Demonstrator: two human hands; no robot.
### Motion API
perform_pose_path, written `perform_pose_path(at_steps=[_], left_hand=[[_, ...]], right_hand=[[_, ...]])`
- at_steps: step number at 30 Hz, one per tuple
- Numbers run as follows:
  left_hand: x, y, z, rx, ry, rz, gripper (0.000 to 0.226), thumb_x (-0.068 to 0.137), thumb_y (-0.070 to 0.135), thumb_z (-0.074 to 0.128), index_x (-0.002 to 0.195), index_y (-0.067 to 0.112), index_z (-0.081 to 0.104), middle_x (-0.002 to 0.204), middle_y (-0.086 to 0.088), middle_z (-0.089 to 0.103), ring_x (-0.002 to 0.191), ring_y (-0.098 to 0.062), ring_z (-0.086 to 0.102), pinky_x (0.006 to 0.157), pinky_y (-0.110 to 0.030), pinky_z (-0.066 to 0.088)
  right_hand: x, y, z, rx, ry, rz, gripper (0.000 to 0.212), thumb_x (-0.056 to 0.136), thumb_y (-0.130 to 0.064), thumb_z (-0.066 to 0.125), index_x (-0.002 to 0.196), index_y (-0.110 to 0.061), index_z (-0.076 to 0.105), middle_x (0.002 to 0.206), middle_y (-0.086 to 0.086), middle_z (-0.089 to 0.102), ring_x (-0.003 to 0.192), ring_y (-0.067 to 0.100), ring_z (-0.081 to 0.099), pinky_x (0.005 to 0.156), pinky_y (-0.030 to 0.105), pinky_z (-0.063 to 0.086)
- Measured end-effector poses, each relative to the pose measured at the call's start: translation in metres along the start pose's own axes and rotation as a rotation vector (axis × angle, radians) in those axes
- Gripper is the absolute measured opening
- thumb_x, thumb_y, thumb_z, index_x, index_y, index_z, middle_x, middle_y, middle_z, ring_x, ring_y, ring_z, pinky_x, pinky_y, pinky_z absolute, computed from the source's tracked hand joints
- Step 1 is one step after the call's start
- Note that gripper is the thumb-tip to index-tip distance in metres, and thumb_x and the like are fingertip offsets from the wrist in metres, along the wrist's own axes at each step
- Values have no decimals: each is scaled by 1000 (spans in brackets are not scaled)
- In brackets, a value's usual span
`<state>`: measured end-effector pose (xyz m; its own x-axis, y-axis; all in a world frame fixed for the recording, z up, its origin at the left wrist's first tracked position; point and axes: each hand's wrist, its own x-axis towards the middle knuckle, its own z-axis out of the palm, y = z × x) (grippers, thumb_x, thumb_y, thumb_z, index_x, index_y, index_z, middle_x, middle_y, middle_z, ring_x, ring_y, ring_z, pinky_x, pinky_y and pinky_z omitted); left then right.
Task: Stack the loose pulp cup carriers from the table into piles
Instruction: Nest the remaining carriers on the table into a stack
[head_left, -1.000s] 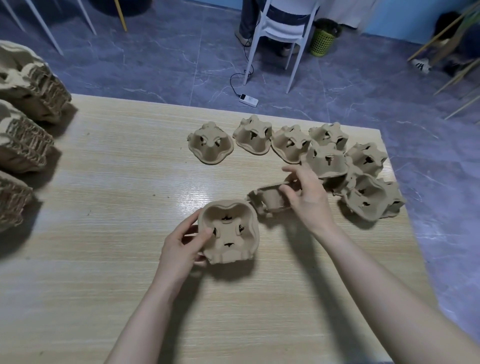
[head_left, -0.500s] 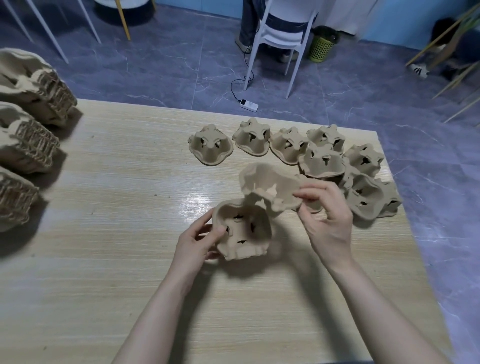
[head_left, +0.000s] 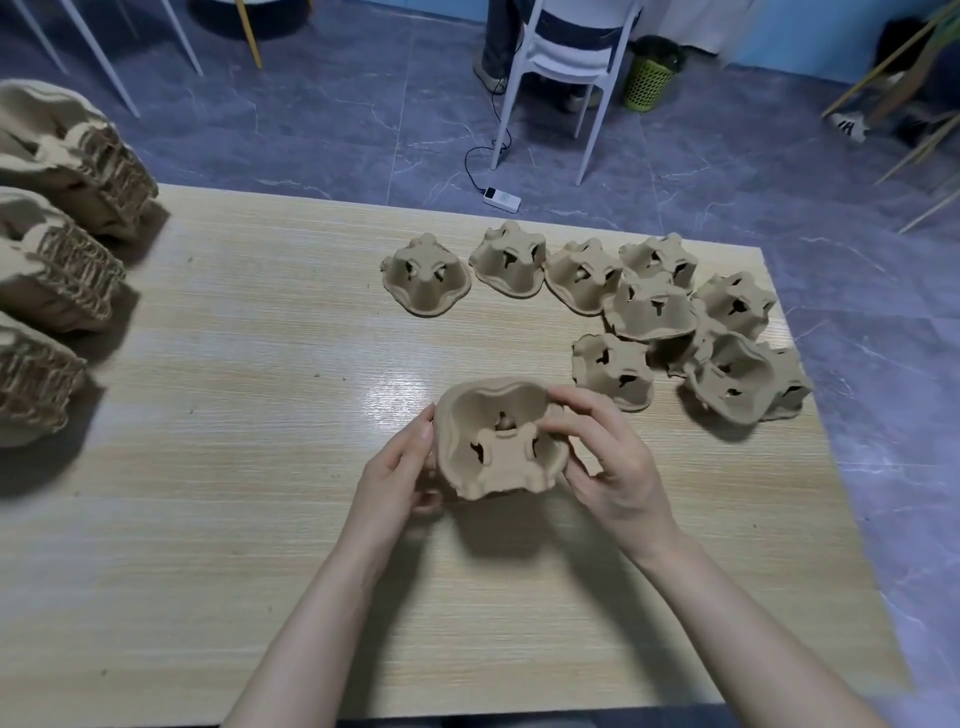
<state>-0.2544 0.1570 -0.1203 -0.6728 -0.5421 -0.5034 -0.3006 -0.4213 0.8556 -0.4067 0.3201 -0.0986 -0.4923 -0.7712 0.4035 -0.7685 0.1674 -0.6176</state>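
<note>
From my head camera, I hold a pulp cup carrier (head_left: 496, 439) between both hands above the middle of the wooden table (head_left: 249, 395), toward its near edge, its hollow side turned up at me. My left hand (head_left: 397, 470) cups its left wall, fingers curled behind it and thumb along the rim. My right hand (head_left: 610, 462) pinches its right rim, the fingers curled over the edge into the cavity. Whether a second carrier is nested inside I cannot tell. The loose carriers (head_left: 654, 306) lie upside down toward the far right corner, some overlapping, one (head_left: 613, 371) just beyond my right hand. Three finished piles (head_left: 62, 270) lie on their sides along the left edge.
</note>
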Motion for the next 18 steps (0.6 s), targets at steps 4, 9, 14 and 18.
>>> perform_pose_path(at_steps=[4, 9, 14, 18], left_hand=[[-2, 2, 0, 10, -6, -3, 56, 83, 52, 55, 137, 35, 58, 106, 6, 76, 101, -17, 70, 90, -47, 55], [-5, 4, 0, 23, -27, -3, 51, 87, 52, 52, 136, 38, 57, 119, 10, 71, 105, -11, 69, 91, -43, 58], [-3, 3, -2, 23, -20, -12, 46, 77, 48, 65, 123, 49, 61, 110, 27, 70, 102, -3, 68, 91, -46, 57], [-1, 2, -3, 42, -22, -5, 50, 75, 43, 72, 123, 49, 60, 104, 30, 71, 103, -6, 69, 90, -44, 58]], right_hand=[[-1, -3, 2, 28, 11, 16, 31, 78, 12, 65, 106, 1, 68, 130, 9, 56, 128, 6, 48, 106, 20, 37], [-4, -3, 13, 28, 61, 17, 14, 82, 6, 63, 94, 5, 69, 126, 11, 57, 125, 5, 50, 101, 16, 38], [-8, 6, 20, 2, 1, 49, 25, 82, 13, 64, 103, 0, 68, 133, 11, 55, 127, 14, 51, 103, 15, 39], [-13, 18, 12, -80, -65, 36, 34, 84, 0, 50, 112, -3, 68, 135, 12, 56, 127, 23, 53, 105, 33, 45]])
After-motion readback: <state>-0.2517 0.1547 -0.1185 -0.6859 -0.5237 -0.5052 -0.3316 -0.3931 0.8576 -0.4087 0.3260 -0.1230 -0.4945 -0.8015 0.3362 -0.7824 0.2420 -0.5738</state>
